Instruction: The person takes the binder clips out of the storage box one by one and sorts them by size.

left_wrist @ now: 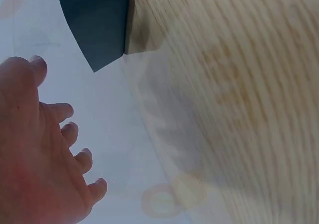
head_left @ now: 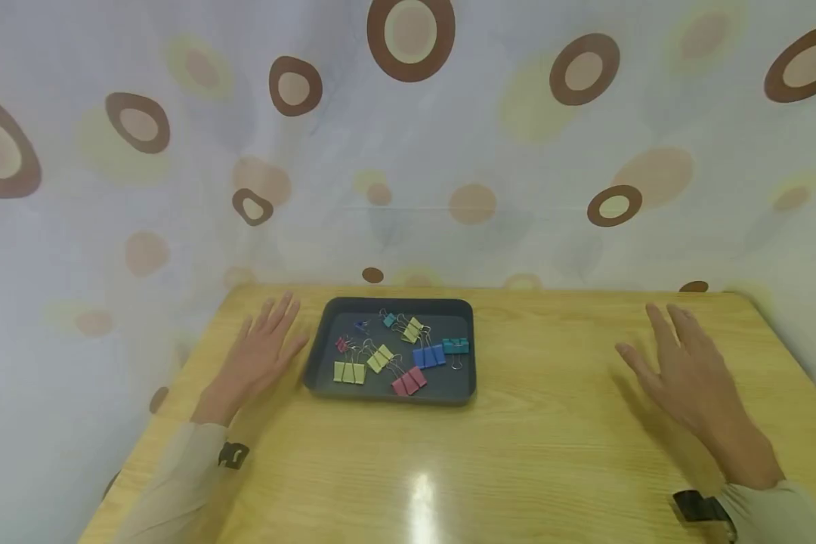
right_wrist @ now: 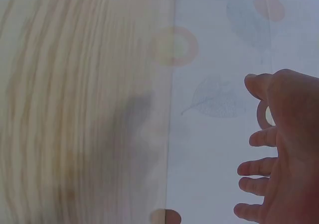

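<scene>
A dark grey tray (head_left: 381,394) lies on the wooden table, left of the middle in the head view. Several binder clips are scattered in it, among them a large yellow clip (head_left: 350,372), a red clip (head_left: 409,381), a blue clip (head_left: 429,356) and a teal clip (head_left: 455,346). Just left of the tray is my left hand (head_left: 261,363), its fingers extended and holding nothing; the left wrist view shows the tray's corner (left_wrist: 97,25) beyond the thumb. My right hand (head_left: 693,378), also holding nothing, is over the table's right side, well away from the tray, fingers spread.
A pale patterned cloth (head_left: 435,151) hangs behind the table (head_left: 544,423) and along its left side. Smaller clips, such as a tiny blue clip (head_left: 361,326), lie near the tray's back left. Each wrist wears a dark strap (head_left: 697,506).
</scene>
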Action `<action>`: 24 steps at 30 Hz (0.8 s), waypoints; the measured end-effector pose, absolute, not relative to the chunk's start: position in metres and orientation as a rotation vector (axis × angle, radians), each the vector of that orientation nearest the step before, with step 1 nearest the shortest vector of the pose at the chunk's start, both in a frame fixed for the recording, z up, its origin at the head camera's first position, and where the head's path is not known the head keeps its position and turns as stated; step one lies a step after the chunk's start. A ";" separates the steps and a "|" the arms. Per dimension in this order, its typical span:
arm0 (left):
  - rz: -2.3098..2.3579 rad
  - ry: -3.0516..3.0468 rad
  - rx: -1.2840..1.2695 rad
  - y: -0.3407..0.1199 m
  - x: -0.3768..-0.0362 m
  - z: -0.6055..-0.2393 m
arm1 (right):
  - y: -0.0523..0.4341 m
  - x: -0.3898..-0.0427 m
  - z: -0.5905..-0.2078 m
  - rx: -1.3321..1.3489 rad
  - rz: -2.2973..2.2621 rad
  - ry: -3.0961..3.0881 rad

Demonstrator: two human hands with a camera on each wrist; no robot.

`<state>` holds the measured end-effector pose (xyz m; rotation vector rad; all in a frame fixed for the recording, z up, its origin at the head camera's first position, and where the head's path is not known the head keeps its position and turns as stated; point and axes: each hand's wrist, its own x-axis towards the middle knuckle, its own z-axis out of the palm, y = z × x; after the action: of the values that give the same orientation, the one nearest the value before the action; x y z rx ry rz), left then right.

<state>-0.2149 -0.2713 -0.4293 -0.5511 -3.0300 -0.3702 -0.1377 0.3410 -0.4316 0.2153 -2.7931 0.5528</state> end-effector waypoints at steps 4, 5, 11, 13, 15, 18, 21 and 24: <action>-0.439 -3.028 -0.550 -0.272 -0.211 -0.430 | 0.327 -0.141 -0.425 0.217 0.644 -2.817; -0.449 -3.027 -0.555 -0.272 -0.210 -0.431 | 0.323 -0.141 -0.424 0.215 0.667 -2.820; -0.443 -3.012 -0.627 -0.278 -0.199 -0.440 | 0.295 -0.144 -0.423 0.234 0.808 -2.804; -0.438 -3.016 -0.641 -0.280 -0.194 -0.443 | 0.284 -0.145 -0.425 0.262 0.874 -2.807; -0.438 -3.024 -0.644 -0.281 -0.190 -0.444 | 0.273 -0.146 -0.425 0.296 0.921 -2.803; -0.423 -3.034 -0.663 -0.278 -0.188 -0.447 | 0.262 -0.147 -0.421 0.333 0.958 -2.771; -0.398 -3.029 -0.696 -0.269 -0.188 -0.449 | 0.254 -0.148 -0.417 0.355 0.977 -2.729; -0.367 -3.020 -0.724 -0.262 -0.186 -0.450 | 0.244 -0.151 -0.416 0.375 0.992 -2.702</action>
<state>-0.1864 -0.2619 -0.4503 -0.7236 -3.0197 -0.3674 -0.1513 0.2439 -0.4156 0.3752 -2.7016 0.9924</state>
